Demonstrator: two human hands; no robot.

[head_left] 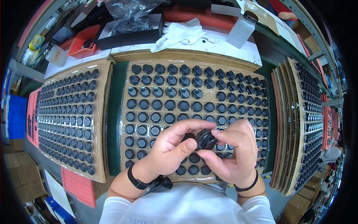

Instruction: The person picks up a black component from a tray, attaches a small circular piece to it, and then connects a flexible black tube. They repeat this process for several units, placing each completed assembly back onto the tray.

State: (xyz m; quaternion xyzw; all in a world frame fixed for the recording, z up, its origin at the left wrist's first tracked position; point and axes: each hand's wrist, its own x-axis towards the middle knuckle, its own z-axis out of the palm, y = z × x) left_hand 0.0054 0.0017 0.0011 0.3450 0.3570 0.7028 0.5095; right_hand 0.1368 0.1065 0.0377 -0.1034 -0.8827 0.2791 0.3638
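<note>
Head view: a small black round part (205, 139) is pinched between the closed fingers of the left hand (172, 146) and right hand (230, 152), above the centre tray (125, 112) at 6 o'clock.

Both hands cover some black round parts near the front edge of the middle tray (125, 112). The small black part (206, 139) they pinch is mostly hidden behind fingers (194, 126).
</note>
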